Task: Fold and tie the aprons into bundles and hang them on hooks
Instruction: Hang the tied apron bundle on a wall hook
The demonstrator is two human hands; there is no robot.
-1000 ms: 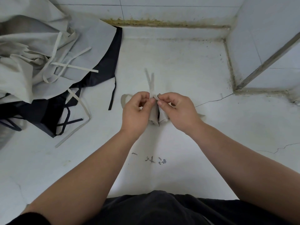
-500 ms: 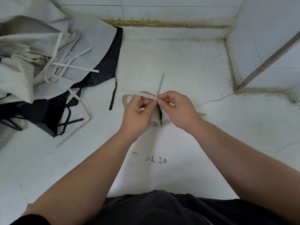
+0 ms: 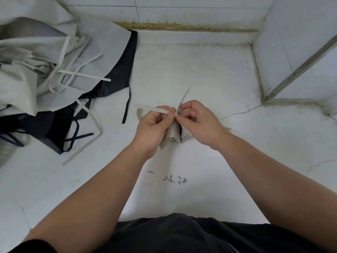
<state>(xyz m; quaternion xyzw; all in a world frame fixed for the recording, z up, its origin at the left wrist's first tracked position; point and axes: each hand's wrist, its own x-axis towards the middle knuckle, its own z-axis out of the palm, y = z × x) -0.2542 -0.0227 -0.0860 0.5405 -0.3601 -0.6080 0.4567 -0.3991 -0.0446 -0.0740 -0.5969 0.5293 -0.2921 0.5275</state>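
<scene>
Nearest me, my left hand (image 3: 155,128) is curled, thumb and forefinger pinching a beige strap (image 3: 153,108) that runs out leftward. My right hand (image 3: 198,121) pinches the other strap (image 3: 185,94), which angles up and away. Between them sits the rolled beige apron bundle (image 3: 174,132) on the white floor (image 3: 209,73). Farther left lies a heap of loose beige and black aprons (image 3: 54,70).

Bare forearms (image 3: 102,198) reach out from short black sleeves (image 3: 27,246) above a black-clothed lap (image 3: 182,234).
</scene>
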